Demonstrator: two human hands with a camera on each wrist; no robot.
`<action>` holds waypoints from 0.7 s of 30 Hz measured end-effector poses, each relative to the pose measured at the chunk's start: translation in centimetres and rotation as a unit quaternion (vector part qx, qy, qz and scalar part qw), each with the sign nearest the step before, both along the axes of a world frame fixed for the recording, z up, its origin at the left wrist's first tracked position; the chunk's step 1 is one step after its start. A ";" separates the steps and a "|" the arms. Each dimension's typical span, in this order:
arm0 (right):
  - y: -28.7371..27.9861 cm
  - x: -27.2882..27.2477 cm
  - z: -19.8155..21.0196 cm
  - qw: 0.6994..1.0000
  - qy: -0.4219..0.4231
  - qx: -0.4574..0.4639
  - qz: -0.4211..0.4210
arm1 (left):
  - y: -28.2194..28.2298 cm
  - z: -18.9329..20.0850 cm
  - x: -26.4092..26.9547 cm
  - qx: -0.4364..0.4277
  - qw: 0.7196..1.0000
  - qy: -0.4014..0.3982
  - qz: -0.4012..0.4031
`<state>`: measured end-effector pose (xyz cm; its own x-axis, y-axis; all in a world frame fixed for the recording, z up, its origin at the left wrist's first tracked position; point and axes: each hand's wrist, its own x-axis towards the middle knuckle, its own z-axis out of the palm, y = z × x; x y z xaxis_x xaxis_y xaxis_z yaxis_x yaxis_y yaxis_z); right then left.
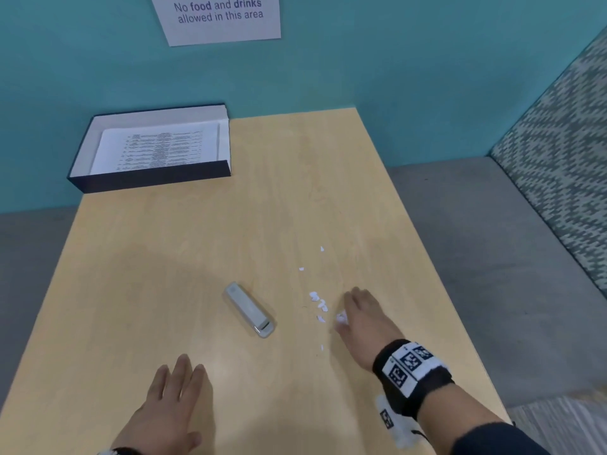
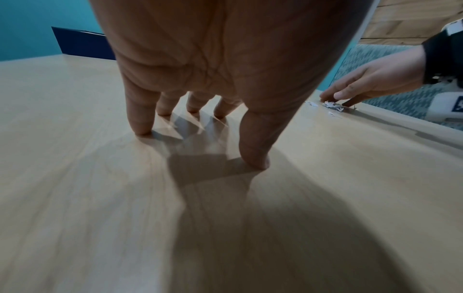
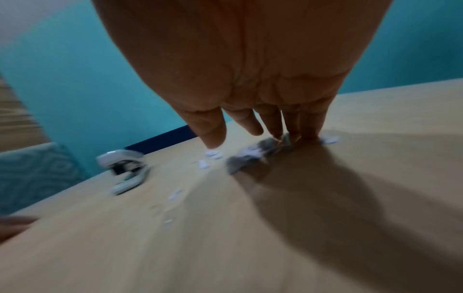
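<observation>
Several small white paper scraps (image 1: 318, 303) lie scattered on the light wooden table (image 1: 230, 224), right of a grey stapler (image 1: 250, 309). My right hand (image 1: 358, 310) lies over the scraps with straight fingers, its fingertips (image 3: 310, 136) touching the table and a small heap of scraps (image 3: 253, 156). The stapler (image 3: 125, 170) shows blurred in the right wrist view. My left hand (image 1: 174, 399) rests flat near the table's front edge, its fingertips (image 2: 142, 130) pressing on bare wood. From the left wrist view the right hand (image 2: 350, 93) is seen at the scraps (image 2: 332, 106).
A dark blue shallow box (image 1: 151, 152) holding printed sheets (image 1: 157, 149) sits at the table's far left corner against the teal wall. A paper sign (image 1: 218, 14) hangs on that wall. A patterned upholstered bench (image 1: 565, 152) runs along the right, beyond the table edge.
</observation>
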<state>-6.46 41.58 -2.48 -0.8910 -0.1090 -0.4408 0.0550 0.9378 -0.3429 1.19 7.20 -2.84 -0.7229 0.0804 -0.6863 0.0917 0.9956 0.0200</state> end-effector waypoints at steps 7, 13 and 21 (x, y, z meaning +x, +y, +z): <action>-4.2 -2.5 0.7 0.982 0.068 0.045 0.168 | -0.2 0.0 0.2 0.033 0.999 0.019 0.006; -3.6 -1.8 0.4 0.957 0.008 0.111 0.267 | 0.9 1.3 -0.5 0.027 1.000 0.006 -0.001; -2.7 -11.3 1.5 0.987 0.029 0.056 0.147 | 12.7 4.6 -4.2 0.221 0.957 0.099 -0.162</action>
<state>-17.79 38.89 -1.01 -0.8520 -0.3210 -0.4136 -0.2428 0.9422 -0.2311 -3.06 19.90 1.72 -0.7225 0.5734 -0.3863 0.4402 0.8124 0.3825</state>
